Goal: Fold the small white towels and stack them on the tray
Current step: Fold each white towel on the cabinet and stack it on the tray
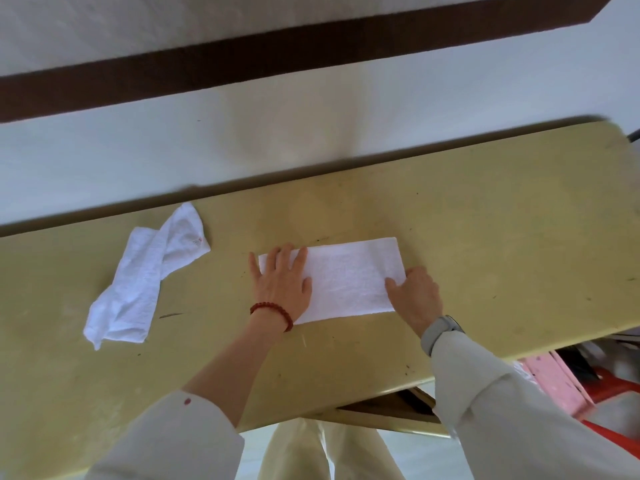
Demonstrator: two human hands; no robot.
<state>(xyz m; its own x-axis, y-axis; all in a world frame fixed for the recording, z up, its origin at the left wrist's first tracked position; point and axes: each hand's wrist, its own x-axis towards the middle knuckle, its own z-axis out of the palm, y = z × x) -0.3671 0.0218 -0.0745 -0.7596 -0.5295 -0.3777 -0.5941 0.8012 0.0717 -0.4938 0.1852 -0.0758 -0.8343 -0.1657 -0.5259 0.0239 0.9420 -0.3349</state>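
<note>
Centrally, a folded white towel (341, 278) lies flat as a long strip on the yellow-green table (485, 209). The person's left hand (282, 284), fingers spread wide and straight, presses flat on the strip's 9 o'clock end; a red bead bracelet (273, 311) circles that wrist. The right hand (415, 294) rests at the 3 o'clock end, fingers curled at the towel's edge; a grey watch (441, 329) is worn there. A crumpled white towel (149, 275) lies well apart at 9 o'clock.

Both hands (282, 280) on folded towel (346, 275)
</note>
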